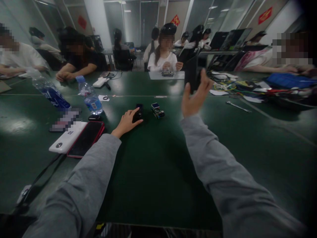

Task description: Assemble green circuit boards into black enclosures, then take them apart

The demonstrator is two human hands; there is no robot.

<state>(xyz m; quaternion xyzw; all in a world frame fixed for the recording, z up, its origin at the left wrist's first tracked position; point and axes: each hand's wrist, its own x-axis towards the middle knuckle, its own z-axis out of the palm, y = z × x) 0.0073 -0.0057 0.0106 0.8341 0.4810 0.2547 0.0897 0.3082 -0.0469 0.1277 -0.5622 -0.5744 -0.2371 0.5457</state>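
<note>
My left hand (126, 123) rests on the green table, its thumb and fingers closed about a small black block-like device (139, 111) standing there. Raised above the table to the right, my right hand (195, 98) grips a dark, flat rectangular object (192, 73) between thumb and fingers. Motion blurs that object, so I cannot tell its exact kind. Just right of my left hand lies a small circuit board with a little screen (158, 110), touched by neither hand.
Left of my hands are a water bottle (90, 97), a larger bottle (51, 89), a red-edged phone (86, 139) and a white power bank (64, 140). A wrench (238, 106) and tangled cables (237, 86) lie on the right. Across the table (158, 172), a person (164, 56) handles parts.
</note>
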